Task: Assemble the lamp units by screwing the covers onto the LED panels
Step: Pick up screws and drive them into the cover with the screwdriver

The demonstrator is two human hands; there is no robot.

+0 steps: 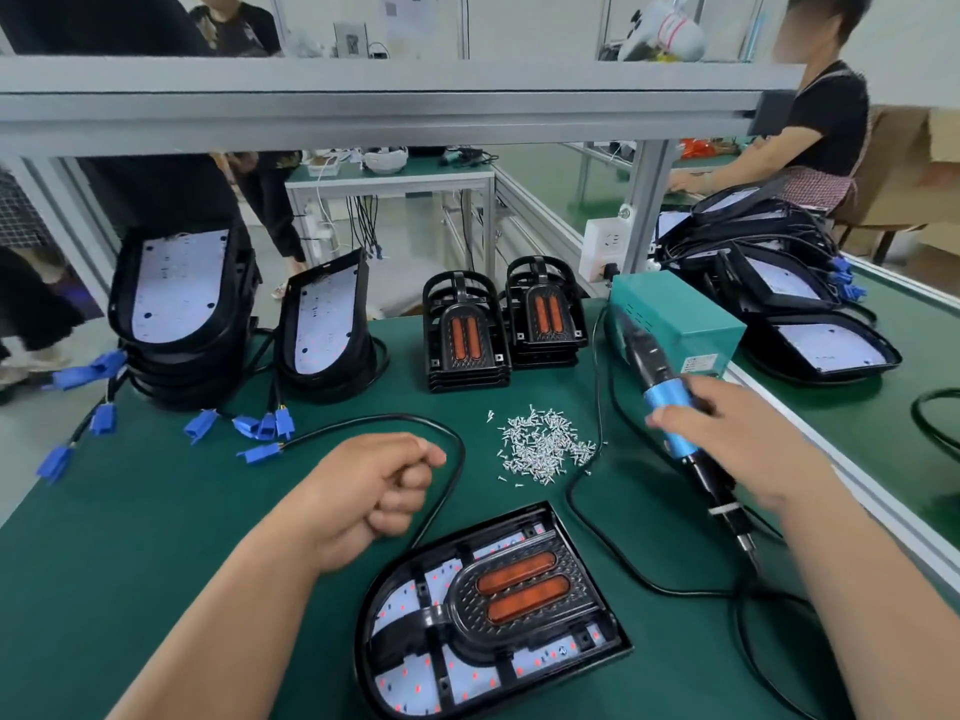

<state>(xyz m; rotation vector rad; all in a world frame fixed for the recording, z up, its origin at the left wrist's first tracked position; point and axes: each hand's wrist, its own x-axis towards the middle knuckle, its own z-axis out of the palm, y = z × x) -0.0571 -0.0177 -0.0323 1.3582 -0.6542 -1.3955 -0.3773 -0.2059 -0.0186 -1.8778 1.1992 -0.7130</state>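
A: Entry 1, the lamp unit?
B: 1 black cover (519,589) seated on 1 white LED panel (415,688), flat on the green mat (156,511) near the front edge, curved end to the left.

A: Hands?
B: Left hand (374,491) curled in a loose fist with the thumb against the forefinger. It hovers just beyond the unit's far left corner, and nothing shows in it. Right hand (737,439) wraps the blue grip of the screwdriver (647,356), tip pointing away towards the teal box (680,324).

A: Stock?
B: 1 loose heap of screws (543,444) between the hands. 2 stacks of covers (465,330) at the far edge. 2 leaning stacks of panels (176,304) far left, with blue plugs (260,426) trailing onto the mat.

A: Free room?
B: Bare mat lies left of the left forearm and between the screws and the unit. 1 black cable (452,459) loops past the left fist, and the screwdriver's cord crosses the mat right of the unit. An aluminium rail (831,459) bounds the right side
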